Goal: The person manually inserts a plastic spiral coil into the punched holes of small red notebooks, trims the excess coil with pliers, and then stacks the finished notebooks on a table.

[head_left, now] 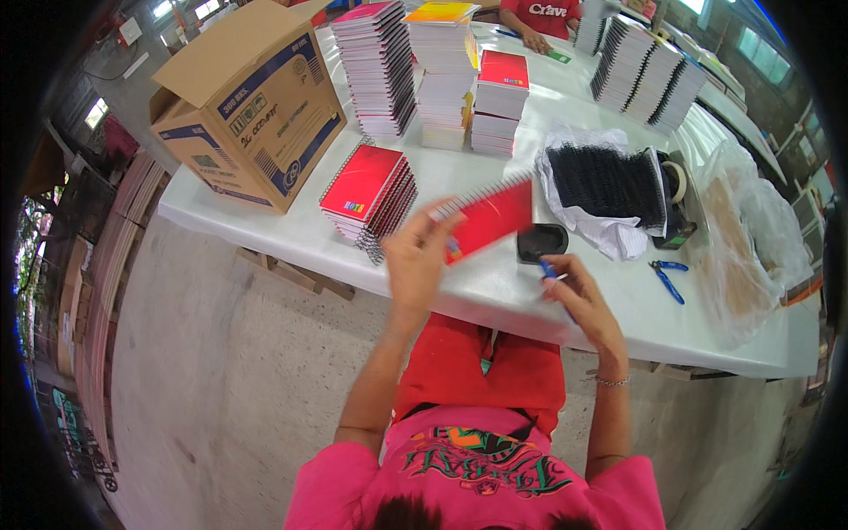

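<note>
My left hand point(417, 265) grips a red spiral notebook point(495, 219) by its wire-bound edge and holds it tilted above the front of the table. The notebook is slightly blurred. My right hand point(576, 296) is closed around a small blue-handled tool point(548, 268), most of it hidden by the fingers. Just beyond that hand sits a small black dish point(541, 240). To the left of my left hand stands a short stack of red spiral notebooks point(367, 187). Blue-handled pliers point(670, 281) lie on the table to the right.
A cardboard box point(252, 110) stands at the table's left. Tall notebook stacks point(375, 66) line the back. Black binding coils point(605, 183) rest on white cloth beside a tape roll point(676, 183) and clear plastic bag point(751, 238). Across the white table point(300, 231), another person's hand point(535, 41) shows.
</note>
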Demonstrator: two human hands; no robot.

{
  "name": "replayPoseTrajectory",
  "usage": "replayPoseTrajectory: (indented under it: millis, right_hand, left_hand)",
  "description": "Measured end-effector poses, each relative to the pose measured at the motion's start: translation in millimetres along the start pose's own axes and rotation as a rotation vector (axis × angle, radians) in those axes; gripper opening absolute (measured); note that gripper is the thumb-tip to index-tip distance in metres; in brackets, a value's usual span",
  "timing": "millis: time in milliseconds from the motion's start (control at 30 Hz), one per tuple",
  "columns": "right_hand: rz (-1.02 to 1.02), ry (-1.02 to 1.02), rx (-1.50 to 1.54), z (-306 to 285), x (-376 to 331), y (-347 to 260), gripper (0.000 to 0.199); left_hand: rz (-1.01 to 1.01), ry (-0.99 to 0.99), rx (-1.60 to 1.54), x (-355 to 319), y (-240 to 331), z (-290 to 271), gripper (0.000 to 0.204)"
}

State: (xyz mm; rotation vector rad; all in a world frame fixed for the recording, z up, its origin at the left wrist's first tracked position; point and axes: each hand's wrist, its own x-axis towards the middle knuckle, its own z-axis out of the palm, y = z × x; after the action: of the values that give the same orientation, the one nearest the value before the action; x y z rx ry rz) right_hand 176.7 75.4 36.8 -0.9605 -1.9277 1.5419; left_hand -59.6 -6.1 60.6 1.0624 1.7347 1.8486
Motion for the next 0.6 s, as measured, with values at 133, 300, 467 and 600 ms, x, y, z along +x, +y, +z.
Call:
replayPoseTrajectory:
  millis: [133, 300, 467, 600]
  right_hand:
    - [-0.318, 0.338, -0.596, -36.8, 9.6, 44.0, 0.040]
    - [-0.349, 0.453, -0.699, -67.9, 10.6, 63.8, 0.043]
    - [-0.265, 0.316, -0.489, -62.6, 16.2, 39.4, 0.048]
    - [-0.414, 0.213, -0.603, -21.3, 26.9, 22.3, 0.056]
  left_hand:
    - [0.218, 0.092, 0.107, 65.1, 32.5, -66.2, 0.031]
    - [0.397, -0.125, 0.255, 146.6, 54.3, -120.5, 0.036]
    - [0.467, -0.501, 0.573, 205.4, 39.7, -113.8, 0.045]
    - [0.476, -0.610, 0.716, 207.6, 10.9, -90.0, 0.047]
